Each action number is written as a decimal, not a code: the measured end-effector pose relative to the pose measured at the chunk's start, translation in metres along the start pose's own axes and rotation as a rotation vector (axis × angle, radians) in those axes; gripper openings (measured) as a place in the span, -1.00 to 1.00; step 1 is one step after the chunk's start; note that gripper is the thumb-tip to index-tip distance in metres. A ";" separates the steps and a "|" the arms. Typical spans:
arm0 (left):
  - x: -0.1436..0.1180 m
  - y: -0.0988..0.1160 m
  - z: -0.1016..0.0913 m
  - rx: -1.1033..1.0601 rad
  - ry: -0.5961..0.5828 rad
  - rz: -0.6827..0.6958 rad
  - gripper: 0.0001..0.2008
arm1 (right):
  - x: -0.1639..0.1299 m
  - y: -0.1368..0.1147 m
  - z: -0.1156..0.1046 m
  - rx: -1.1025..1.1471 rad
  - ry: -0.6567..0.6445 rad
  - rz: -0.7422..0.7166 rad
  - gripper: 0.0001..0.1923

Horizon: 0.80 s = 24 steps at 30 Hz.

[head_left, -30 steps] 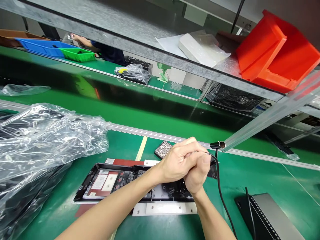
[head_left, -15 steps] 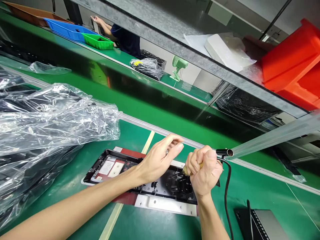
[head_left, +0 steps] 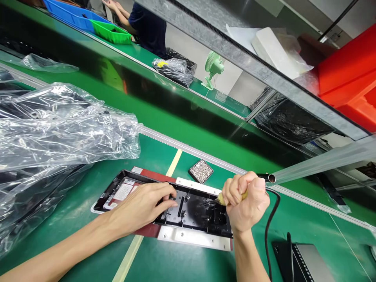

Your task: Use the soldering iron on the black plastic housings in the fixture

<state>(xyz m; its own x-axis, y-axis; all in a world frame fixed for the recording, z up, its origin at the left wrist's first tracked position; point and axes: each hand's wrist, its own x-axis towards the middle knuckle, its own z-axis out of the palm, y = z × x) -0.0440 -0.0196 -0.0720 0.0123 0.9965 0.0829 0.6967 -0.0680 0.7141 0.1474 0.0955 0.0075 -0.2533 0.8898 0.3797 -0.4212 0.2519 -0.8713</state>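
Observation:
A long black plastic housing (head_left: 192, 211) lies open side up, with posts and ribs inside. My left hand (head_left: 152, 201) is over its left-middle part, fingers curled and thumb close to the forefinger; whatever they pinch is too small to make out. My right hand (head_left: 245, 199) makes a fist around the yellowish handle of a screwdriver (head_left: 221, 199), whose thin shaft points left over the housing's right part. Beyond the housing stands a small black box of tiny metal screws (head_left: 201, 171). White fixture strips (head_left: 194, 237) flank the housing on a dark red base (head_left: 149, 231).
Plastic-wrapped black parts (head_left: 67, 125) pile up at left. A black cable (head_left: 268, 231) runs down past my right hand; a grey-and-black device (head_left: 305, 260) lies at lower right. A metal shelf (head_left: 252, 68) with a red bin (head_left: 349, 74) hangs above. Across the bench is a person (head_left: 148, 29).
My left hand has moved left and down from above the far edge to over the housing, uncovering the screw box. My right hand keeps its grip on the screwdriver.

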 end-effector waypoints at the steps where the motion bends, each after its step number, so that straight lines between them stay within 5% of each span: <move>1: 0.000 -0.001 0.001 0.016 -0.005 0.006 -0.84 | 0.000 0.000 0.000 -0.003 0.005 0.003 -0.56; 24: -0.001 -0.005 0.007 0.062 -0.059 0.039 -0.80 | 0.000 -0.002 0.000 -0.015 0.003 -0.016 -0.55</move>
<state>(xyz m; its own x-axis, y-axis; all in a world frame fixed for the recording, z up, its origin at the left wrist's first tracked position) -0.0418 -0.0202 -0.0805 0.0812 0.9945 0.0668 0.7380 -0.1051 0.6666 0.1479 0.0948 0.0090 -0.2438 0.8866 0.3931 -0.4121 0.2722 -0.8695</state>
